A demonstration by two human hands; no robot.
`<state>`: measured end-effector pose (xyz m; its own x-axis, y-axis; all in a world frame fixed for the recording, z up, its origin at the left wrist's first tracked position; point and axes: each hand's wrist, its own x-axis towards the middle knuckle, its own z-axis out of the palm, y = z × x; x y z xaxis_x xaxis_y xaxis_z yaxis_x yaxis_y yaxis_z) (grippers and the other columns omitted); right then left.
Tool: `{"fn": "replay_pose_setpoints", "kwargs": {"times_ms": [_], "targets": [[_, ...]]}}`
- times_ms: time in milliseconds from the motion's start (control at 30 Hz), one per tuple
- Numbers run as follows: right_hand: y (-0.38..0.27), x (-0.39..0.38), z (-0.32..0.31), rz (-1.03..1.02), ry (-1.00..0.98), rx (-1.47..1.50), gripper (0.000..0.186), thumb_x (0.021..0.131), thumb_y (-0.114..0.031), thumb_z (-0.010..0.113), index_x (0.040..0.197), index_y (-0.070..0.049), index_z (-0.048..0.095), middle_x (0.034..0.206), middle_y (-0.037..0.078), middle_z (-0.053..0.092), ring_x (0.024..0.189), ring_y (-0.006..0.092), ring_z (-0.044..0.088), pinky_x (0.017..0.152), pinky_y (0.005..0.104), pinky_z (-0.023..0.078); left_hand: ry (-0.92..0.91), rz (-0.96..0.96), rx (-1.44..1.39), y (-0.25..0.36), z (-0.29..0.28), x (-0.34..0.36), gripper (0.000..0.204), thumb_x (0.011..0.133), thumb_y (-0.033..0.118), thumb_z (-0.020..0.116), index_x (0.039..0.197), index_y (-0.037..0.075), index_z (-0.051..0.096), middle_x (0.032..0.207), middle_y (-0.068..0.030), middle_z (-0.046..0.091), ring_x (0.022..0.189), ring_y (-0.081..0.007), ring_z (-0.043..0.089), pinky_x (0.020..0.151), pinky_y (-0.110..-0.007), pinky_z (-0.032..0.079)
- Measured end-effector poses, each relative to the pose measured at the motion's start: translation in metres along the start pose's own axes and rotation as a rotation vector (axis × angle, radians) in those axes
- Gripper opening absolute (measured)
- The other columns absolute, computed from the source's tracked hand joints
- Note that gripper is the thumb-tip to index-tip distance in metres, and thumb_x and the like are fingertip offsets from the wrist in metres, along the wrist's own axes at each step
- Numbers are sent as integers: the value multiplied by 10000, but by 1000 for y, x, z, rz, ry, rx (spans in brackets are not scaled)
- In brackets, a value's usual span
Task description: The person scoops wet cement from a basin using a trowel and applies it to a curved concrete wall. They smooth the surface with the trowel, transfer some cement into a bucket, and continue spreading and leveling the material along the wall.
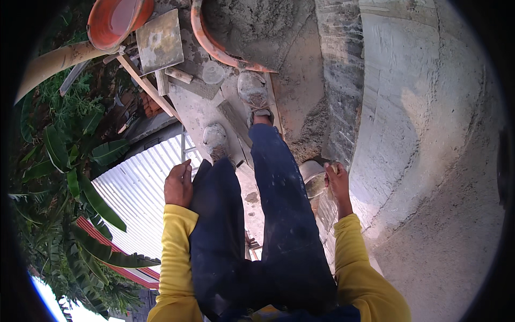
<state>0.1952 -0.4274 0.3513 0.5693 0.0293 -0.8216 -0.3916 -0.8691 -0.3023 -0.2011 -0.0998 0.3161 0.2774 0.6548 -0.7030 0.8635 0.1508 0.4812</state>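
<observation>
My left hand (178, 184) is beside my left thigh with its fingers loosely extended; nothing shows in it. My right hand (337, 183), to the right of my right knee, has its thumb and fingers closed at the edge of a pale, rounded container (312, 170). My leg partly hides that container, so its full shape cannot be made out. Ahead of my feet lies a broken-edged orange tub (206, 40) with wet grey mortar (252, 27) in and around it. A flat, mortar-stained square board (160, 42) is to its left.
My dusty shoes (253, 90) stand on narrow planks (234, 121) high up. An orange basin (119, 21) sits at the far left, near a bamboo pole (56, 63). Below on the left are a corrugated metal roof (142, 188) and banana leaves. A rough plastered wall (407, 107) rises on the right.
</observation>
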Motion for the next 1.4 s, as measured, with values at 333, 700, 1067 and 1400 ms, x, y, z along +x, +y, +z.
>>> {"fn": "replay_pose_setpoints", "kwargs": {"times_ms": [333,700,1067,1400], "targets": [[83,-75,-65,42,190,-61,406,973,-298,819,1223,-74,591,688,-2,584,507,99,540,458,283,435,-174,-259,-216,-86,-26,-34,388,1136,253,560,1372,-24,695,1114,-139,772,980,-217,745,870,-349,578],[258,-183,-31,338,349,118,383,949,-296,807,1176,-42,631,688,12,607,508,112,571,456,292,450,-576,158,39,-35,105,-9,353,1066,314,676,1200,-10,716,1108,-155,768,994,-243,737,904,-375,572],[499,-218,-1,534,401,410,358,984,-329,783,1103,-30,625,673,22,600,484,122,546,455,307,430,-845,313,233,22,508,-85,661,902,423,853,1307,-55,645,1264,-207,737,1220,-280,704,1017,-412,555],[576,-197,2,557,342,463,361,1008,-342,740,1143,-32,614,687,39,616,508,129,597,470,299,478,-845,4,-381,17,630,-126,279,858,189,851,946,15,652,877,-100,679,809,-204,730,686,-417,678]]}}
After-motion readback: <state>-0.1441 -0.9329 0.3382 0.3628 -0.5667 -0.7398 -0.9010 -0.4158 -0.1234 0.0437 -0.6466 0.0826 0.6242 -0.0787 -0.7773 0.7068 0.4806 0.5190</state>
